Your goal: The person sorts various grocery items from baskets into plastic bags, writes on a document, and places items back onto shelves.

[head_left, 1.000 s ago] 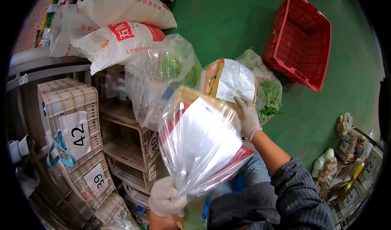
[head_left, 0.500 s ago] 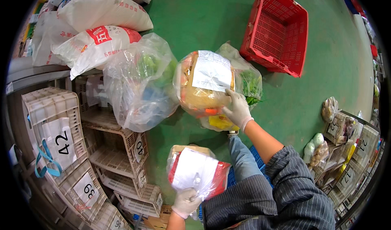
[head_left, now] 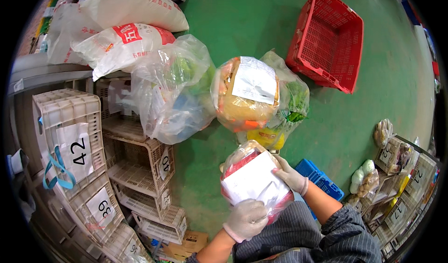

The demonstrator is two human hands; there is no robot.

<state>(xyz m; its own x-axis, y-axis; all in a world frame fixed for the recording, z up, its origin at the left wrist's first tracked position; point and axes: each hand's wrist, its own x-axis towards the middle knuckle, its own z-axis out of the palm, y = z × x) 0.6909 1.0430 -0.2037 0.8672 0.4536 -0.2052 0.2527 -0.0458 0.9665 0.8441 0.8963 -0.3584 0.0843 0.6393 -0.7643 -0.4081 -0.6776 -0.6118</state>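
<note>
Both of my hands wear pale gloves. My left hand point(head_left: 246, 220) is closed on the gathered plastic at the near end of a clear bag with red contents point(head_left: 233, 162), which has a white paper sheet lying on it. My right hand point(head_left: 290, 175) grips the right side of that same bag, thumb on the sheet. Just beyond stands a large clear bag with brown and orange contents point(head_left: 224, 102), a printed sheet on its top. Leafy greens in a clear bag point(head_left: 296, 100) and a yellow package point(head_left: 266, 138) lie against it.
A large clear bag with greens point(head_left: 175, 95) stands to the left, before stacked white sacks point(head_left: 135, 9). Beige crates with numbered labels point(head_left: 70, 104) line the left side. A red crate point(head_left: 326, 39) is on the green floor far right, a blue crate point(head_left: 322, 183) by my right arm.
My right hand has left the large bag with brown contents and come back to grip the red-filled bag. My left hand has brought that bag up and to the right.
</note>
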